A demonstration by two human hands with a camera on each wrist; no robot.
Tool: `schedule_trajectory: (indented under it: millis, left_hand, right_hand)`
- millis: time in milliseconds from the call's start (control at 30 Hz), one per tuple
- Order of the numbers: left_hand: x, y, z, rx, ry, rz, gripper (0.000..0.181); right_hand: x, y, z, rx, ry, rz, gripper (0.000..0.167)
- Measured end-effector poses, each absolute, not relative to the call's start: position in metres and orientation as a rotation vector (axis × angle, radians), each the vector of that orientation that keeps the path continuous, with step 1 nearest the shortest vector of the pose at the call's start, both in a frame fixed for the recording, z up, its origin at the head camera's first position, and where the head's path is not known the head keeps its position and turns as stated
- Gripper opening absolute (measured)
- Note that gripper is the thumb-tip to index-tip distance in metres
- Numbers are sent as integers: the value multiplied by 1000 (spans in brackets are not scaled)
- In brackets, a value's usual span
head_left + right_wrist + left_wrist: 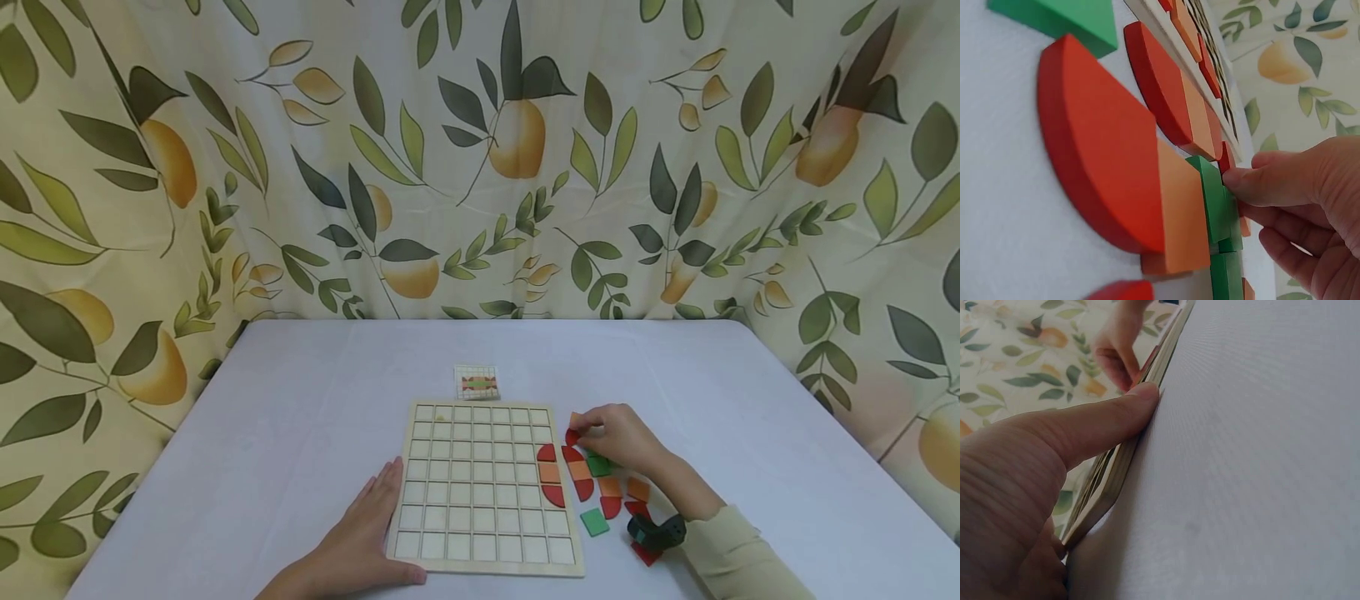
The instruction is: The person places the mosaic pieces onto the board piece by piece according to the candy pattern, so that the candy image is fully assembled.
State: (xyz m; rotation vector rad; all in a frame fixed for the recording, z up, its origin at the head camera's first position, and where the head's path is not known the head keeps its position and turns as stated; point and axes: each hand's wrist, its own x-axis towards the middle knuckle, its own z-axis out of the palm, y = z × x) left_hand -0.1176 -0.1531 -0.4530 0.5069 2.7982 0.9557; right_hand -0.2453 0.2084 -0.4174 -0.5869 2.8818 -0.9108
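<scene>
A pale wooden grid board (483, 568) lies flat on the table. Along its left edge rest the straight fingers of my left hand (360, 525), while the thumb touches the front edge near the corner. To the right of the board, my right hand (618, 433) pinches a red quarter-circle piece (1225, 157) between thumb and fingers, low among the loose pieces. Inside the board's right column sit two red rounded pieces (552, 496) with an orange square (549, 472) between them. Green squares (598, 464) lie beneath and beside the right hand.
Several loose red, orange and green pieces are spread right of the board, including a green square (595, 522) nearer the front. A small pattern card (476, 382) lies behind the board. A leaf-print curtain (480, 208) hangs behind the white table (300, 400).
</scene>
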Motion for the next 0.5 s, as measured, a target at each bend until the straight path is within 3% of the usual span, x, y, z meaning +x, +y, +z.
schedule_trajectory:
  millis: [200, 500]
  left_hand:
    - [-118, -153, -452, 504, 2797, 953, 134]
    - [-116, -153, -452, 541, 2801, 970, 133]
  right_hand:
    - [-242, 209, -418, -506, 2903, -937, 21]
    - [-248, 210, -416, -684, 2854, -926, 25]
